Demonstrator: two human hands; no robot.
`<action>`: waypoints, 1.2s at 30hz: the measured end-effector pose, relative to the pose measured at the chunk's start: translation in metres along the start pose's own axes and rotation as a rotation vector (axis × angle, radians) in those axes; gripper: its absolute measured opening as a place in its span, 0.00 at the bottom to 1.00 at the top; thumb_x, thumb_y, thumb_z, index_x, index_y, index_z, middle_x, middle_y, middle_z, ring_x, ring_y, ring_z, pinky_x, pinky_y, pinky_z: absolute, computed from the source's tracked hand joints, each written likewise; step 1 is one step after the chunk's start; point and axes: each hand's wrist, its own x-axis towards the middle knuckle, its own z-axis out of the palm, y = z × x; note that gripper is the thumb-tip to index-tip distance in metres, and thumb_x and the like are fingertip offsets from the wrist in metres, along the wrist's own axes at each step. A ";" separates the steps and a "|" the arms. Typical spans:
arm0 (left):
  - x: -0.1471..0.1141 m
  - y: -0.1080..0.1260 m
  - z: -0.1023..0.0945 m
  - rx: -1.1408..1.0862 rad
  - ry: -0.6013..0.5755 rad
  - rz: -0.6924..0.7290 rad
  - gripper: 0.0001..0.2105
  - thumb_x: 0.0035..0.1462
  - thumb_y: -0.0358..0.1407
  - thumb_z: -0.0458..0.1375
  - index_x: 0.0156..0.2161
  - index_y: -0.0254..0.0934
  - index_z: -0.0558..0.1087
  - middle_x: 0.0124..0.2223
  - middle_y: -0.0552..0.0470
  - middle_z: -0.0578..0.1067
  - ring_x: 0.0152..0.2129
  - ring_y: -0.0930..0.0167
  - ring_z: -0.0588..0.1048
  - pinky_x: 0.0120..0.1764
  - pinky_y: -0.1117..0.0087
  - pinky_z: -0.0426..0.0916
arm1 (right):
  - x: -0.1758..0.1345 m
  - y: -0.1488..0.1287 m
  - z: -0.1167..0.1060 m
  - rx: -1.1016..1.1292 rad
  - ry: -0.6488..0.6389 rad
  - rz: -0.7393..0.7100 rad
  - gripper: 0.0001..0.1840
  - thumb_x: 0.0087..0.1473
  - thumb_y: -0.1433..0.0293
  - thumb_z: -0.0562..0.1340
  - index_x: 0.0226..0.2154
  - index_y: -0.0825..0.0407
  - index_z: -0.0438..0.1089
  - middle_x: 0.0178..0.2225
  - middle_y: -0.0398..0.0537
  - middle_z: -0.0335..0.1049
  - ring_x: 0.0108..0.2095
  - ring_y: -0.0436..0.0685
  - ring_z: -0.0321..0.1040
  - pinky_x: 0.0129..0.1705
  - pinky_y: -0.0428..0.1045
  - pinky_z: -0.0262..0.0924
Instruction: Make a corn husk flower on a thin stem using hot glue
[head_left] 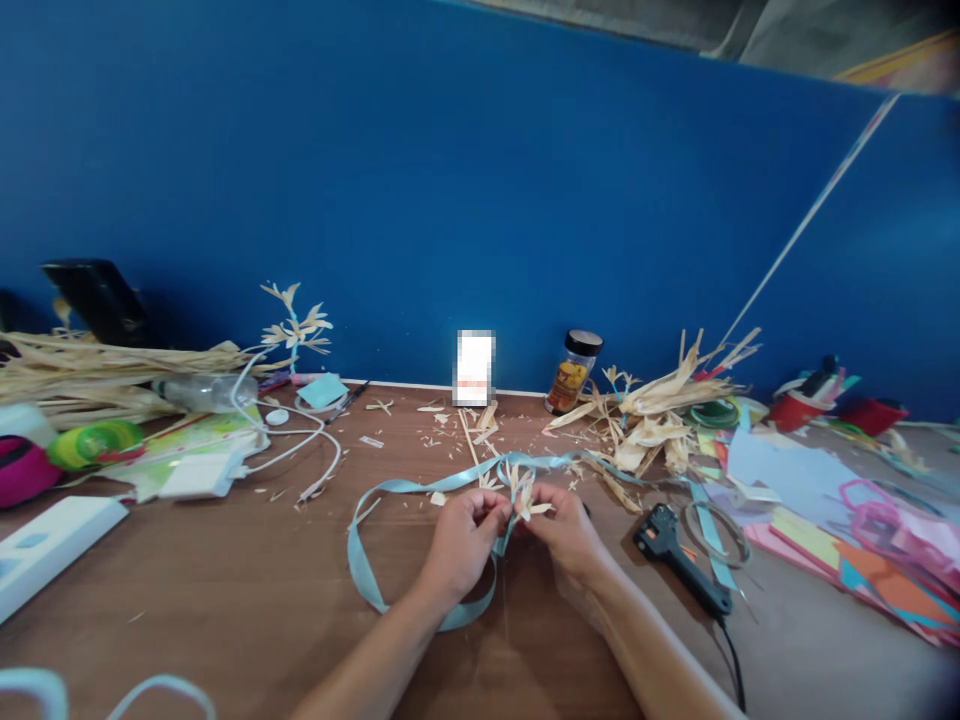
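Note:
A small corn-husk flower stem (525,497), with pale pointed petals and light blue wrapping, stands between my two hands. My left hand (466,535) is closed, thumb against fingers, on its wrapped part. My right hand (571,540) pinches at its other side, close under the petals; those fingertips are partly hidden. From the stem a light blue ribbon (362,565) runs in a wide loop on the table around my left hand and on to the right. A finished husk-flower branch (292,330) stands upright at the back left.
A black glue gun (679,560) with its cord lies right of my right arm. Behind are a lidded jar (574,372) and dried corn husks (660,410). Coloured paper (787,480) covers the right side. A white power strip (56,550) and charger (202,473) lie left.

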 end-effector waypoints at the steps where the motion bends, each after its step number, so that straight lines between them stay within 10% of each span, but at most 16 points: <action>1: 0.000 0.000 0.000 0.019 0.002 0.013 0.11 0.46 0.40 0.56 0.24 0.32 0.70 0.21 0.53 0.71 0.19 0.75 0.67 0.24 0.76 0.60 | 0.000 -0.001 0.000 -0.005 -0.005 -0.003 0.07 0.34 0.71 0.65 0.22 0.56 0.67 0.17 0.41 0.66 0.19 0.48 0.59 0.24 0.44 0.53; 36: -0.004 -0.004 -0.001 0.331 0.047 0.148 0.10 0.51 0.37 0.49 0.27 0.34 0.69 0.23 0.54 0.71 0.20 0.74 0.67 0.26 0.76 0.60 | 0.002 0.008 0.003 0.096 -0.083 -0.038 0.11 0.37 0.65 0.65 0.20 0.56 0.65 0.19 0.40 0.61 0.21 0.46 0.55 0.26 0.44 0.54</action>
